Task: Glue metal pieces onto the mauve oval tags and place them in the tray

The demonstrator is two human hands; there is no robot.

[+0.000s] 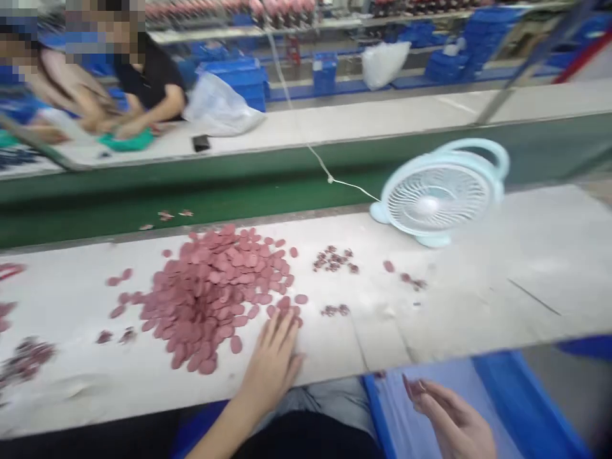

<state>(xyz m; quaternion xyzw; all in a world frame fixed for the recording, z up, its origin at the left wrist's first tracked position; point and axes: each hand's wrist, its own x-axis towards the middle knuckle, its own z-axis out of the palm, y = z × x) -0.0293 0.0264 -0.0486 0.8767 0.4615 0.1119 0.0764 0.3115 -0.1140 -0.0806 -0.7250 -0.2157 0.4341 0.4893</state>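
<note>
My left hand (272, 360) lies palm down on the white table (335, 347), its fingers stretched out and their tips on a few pink oval discs (284, 303). Just left of it spreads a large heap of the same pink oval discs (210, 287). My right hand (454, 414) is over a blue bin (521, 401) below the table edge. Its thumb and fingers pinch a small dark-red flat piece (407, 386), which is blurred. Small dark patterned pieces (333, 259) lie in a cluster beyond my left hand, with a smaller group (335, 310) nearer.
A light-blue fan (437, 197) stands at the table's back right, its white cord (310, 150) running up and away. More dark pieces (31, 360) lie at the left. Across a green divider (268, 194), two people (148, 83) work at another table near a plastic bag (222, 108).
</note>
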